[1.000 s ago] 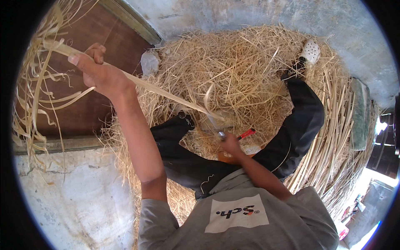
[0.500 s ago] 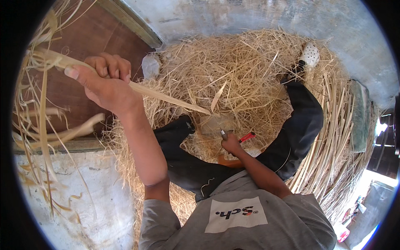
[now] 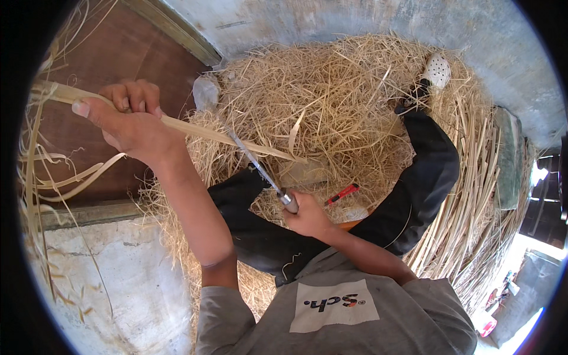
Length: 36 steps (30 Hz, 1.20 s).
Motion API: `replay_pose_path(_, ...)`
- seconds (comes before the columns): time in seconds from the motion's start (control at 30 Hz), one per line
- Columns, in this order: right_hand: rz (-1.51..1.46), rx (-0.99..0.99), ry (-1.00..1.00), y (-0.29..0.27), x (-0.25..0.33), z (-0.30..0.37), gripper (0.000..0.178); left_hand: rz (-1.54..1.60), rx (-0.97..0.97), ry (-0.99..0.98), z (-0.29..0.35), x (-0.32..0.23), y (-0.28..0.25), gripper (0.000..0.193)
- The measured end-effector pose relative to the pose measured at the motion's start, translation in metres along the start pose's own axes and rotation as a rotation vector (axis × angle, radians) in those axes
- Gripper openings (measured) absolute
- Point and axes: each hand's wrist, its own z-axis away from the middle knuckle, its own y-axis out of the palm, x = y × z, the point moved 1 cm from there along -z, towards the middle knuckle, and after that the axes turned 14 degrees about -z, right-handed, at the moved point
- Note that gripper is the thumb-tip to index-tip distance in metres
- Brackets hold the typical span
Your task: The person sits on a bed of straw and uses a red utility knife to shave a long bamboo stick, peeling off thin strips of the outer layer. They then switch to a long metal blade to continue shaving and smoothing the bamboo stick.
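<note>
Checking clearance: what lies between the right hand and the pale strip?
The head view shows a metal blade there, reaching from the handle in the right hand across the pale strip; whether they touch is unclear.

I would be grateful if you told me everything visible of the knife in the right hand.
The knife has a long, narrow, greyish blade that looks like metal, a shiny collar and a brownish handle, perhaps wooden. The right hand grips the handle, hiding much of it. The blade slants up and leftward in the picture, crossing the pale strip near its tip; whether they touch cannot be told.
</note>
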Motion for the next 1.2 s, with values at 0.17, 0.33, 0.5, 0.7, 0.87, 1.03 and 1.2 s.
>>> replay_pose_path(0.17, 0.165, -0.164, 0.362, -0.042, -0.147, 0.008, 0.019, 0.015, -0.013, -0.032, -0.009, 0.005, -0.004, 0.057)
replay_pose_path(0.33, 0.481, -0.095, 0.632, -0.089, -0.213, 0.008, 0.029, -0.017, -0.063, -0.067, -0.021, 0.016, -0.017, 0.057)
replay_pose_path(0.5, 0.286, -0.094, 0.532, -0.066, -0.180, 0.006, 0.021, -0.044, -0.086, -0.077, -0.023, 0.019, -0.017, 0.056)
replay_pose_path(0.7, 0.142, 0.018, 0.175, -0.028, -0.075, -0.010, 0.021, -0.039, -0.098, -0.057, -0.018, 0.016, -0.016, 0.052)
replay_pose_path(0.87, 0.597, 0.001, 0.439, -0.101, -0.222, 0.022, 0.038, 0.009, -0.085, -0.087, -0.023, 0.017, -0.014, 0.054)
replay_pose_path(1.03, 0.627, -0.132, 0.651, -0.110, -0.247, 0.024, 0.031, 0.014, -0.071, -0.096, -0.026, 0.020, -0.016, 0.056)
replay_pose_path(1.2, 0.599, 0.013, 0.360, -0.082, -0.186, 0.003, 0.032, 0.009, -0.053, -0.093, -0.026, 0.025, -0.012, 0.056)
